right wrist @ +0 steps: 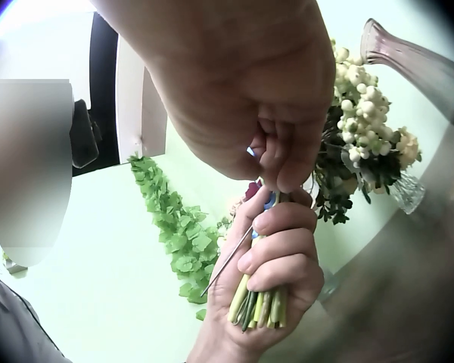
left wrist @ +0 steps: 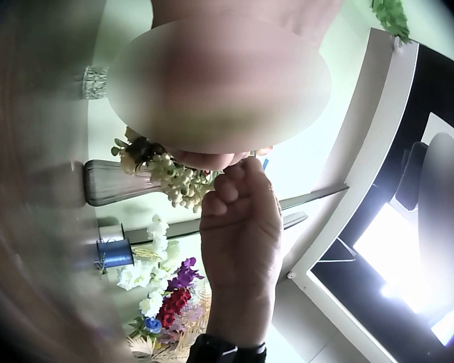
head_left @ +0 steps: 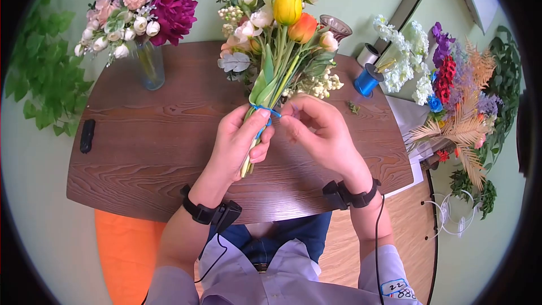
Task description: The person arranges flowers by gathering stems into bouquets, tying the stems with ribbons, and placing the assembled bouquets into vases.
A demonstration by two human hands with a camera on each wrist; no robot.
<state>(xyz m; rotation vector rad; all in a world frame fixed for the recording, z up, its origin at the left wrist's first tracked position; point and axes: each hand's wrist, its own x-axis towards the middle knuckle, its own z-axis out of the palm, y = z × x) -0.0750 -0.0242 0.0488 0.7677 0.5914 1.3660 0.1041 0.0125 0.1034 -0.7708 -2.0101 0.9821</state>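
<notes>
Upright before me is a bunch of artificial flowers, with a yellow tulip (head_left: 287, 9) and an orange tulip (head_left: 302, 28) on top. My left hand (head_left: 234, 135) grips its green stems, thumb across the front; in the right wrist view the cut stem ends (right wrist: 259, 308) stick out below the curled fingers. A thin blue ribbon (head_left: 264, 108) circles the stems just above that thumb. To the right of the stems, my right hand (head_left: 324, 133) pinches the ribbon's end between thumb and forefinger. In the left wrist view a blur covers most of the left hand.
A glass vase (head_left: 149, 68) of pink and magenta flowers stands on the brown table (head_left: 135, 152), above a small black object (head_left: 87, 136). Behind the bunch is another arrangement (head_left: 234, 45). A blue ribbon spool (head_left: 368, 81) is at right, near white flowers (head_left: 418, 39).
</notes>
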